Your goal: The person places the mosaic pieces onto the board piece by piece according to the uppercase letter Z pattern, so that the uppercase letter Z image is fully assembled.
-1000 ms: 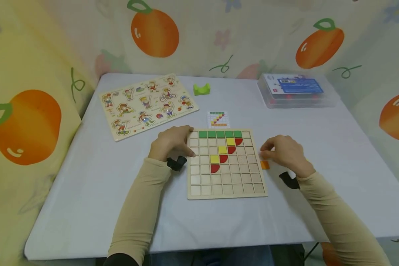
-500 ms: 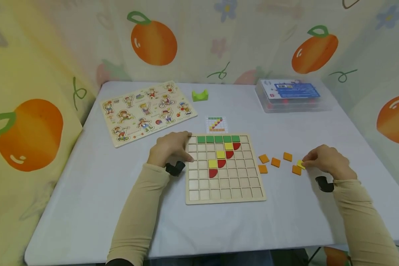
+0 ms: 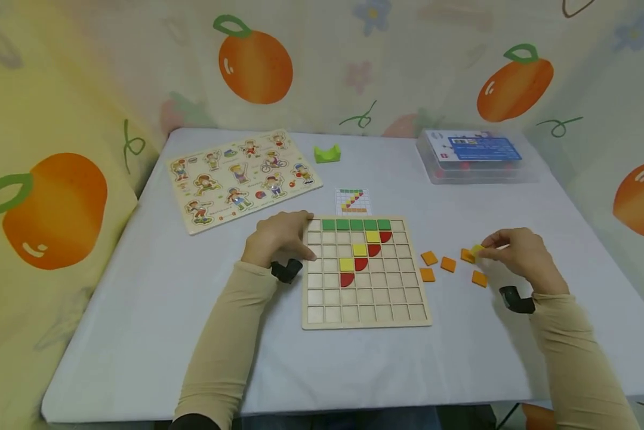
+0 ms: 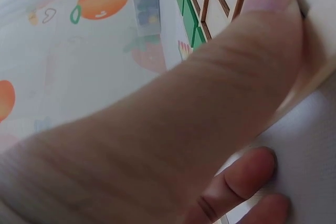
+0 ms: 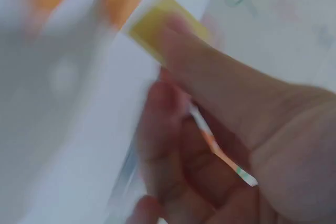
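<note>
The wooden grid board [image 3: 374,297] lies on the white table; a green row, yellow squares and red quarter-rounds fill some of its cells. My left hand [image 3: 277,237] holds its upper left edge, and the left wrist view has the thumb [image 4: 262,30] lying on the frame with other fingers lower down. To the right of the board, my right hand [image 3: 526,257] pinches a yellow square tile [image 5: 149,27] between thumb and fingertips. In the head view that tile overlaps an orange square tile [image 3: 466,255]. Several more orange tiles [image 3: 447,264] lie between board and hand.
Behind the board lies a small pattern card [image 3: 353,202]. A picture puzzle board [image 3: 230,206] is at the back left, a green curved block [image 3: 327,154] at the back middle, and a clear plastic box [image 3: 477,173] at the back right.
My right hand has gone from beside the board out to the right, picked up the yellow tile, and shifted slightly back left with it. My left hand stays at the board's edge.
</note>
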Motion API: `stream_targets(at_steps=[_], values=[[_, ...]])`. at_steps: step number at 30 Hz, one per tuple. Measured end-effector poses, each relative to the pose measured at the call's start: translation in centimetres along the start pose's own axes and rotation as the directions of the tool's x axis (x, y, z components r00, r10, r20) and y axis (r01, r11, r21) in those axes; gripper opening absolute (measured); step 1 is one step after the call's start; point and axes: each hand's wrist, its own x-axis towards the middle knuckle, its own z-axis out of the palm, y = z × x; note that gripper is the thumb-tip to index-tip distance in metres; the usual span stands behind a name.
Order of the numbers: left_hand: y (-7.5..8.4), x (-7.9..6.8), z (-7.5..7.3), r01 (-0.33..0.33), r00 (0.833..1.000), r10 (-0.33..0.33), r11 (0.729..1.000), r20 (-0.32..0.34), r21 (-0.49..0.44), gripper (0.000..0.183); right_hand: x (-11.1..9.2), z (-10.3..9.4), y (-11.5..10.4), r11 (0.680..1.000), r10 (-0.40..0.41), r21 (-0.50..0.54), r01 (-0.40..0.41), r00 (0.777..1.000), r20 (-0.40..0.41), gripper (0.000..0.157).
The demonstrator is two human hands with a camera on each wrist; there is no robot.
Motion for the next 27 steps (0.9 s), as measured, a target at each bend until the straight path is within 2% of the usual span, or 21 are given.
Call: stream_targets(at_steps=[3,9,14,16,20,24,27], values=[[-0.1,0.0,0.1,0.007,1.0,-0.007,1.0,-0.001,0.003,0.098,1.0,1.0,-3.3,0.996,-0.069,0.045,0.071,0.996,-0.055,0.028],[0.1,0.2,-0.2,0.012,1.0,-0.012,1.0,-0.007,-0.004,0.098,3.3,2.7,-11.0,0.972,-0.218,0.084,0.219,0.976,-0.018,0.024],[0.3,0.5,-0.3,0.006,1.0,-0.006,1.0,0.002,-0.001,0.098,3.9,5.1,-15.6,0.942,-0.327,0.085,0.324,0.945,0.02,0.018],[0.3,0.6,-0.2,0.008,1.0,-0.008,1.0,-0.002,0.003,0.097,3.8,6.0,-17.0,0.929,-0.364,0.092,0.358,0.93,0.048,0.017],[0.2,0.6,-0.2,0.017,1.0,-0.017,1.0,-0.011,0.007,0.096,3.5,7.6,-19.4,0.894,-0.446,0.114,0.434,0.885,0.13,0.014],[0.2,0.5,-0.1,0.015,1.0,-0.015,1.0,0.0,0.004,0.096,3.2,8.8,-20.6,0.868,-0.496,0.149,0.474,0.841,0.217,0.011],[0.1,0.4,0.0,0.021,1.0,-0.021,1.0,-0.001,0.005,0.095,3.1,9.4,-21.0,0.86,-0.51,0.152,0.486,0.822,0.254,0.01]])
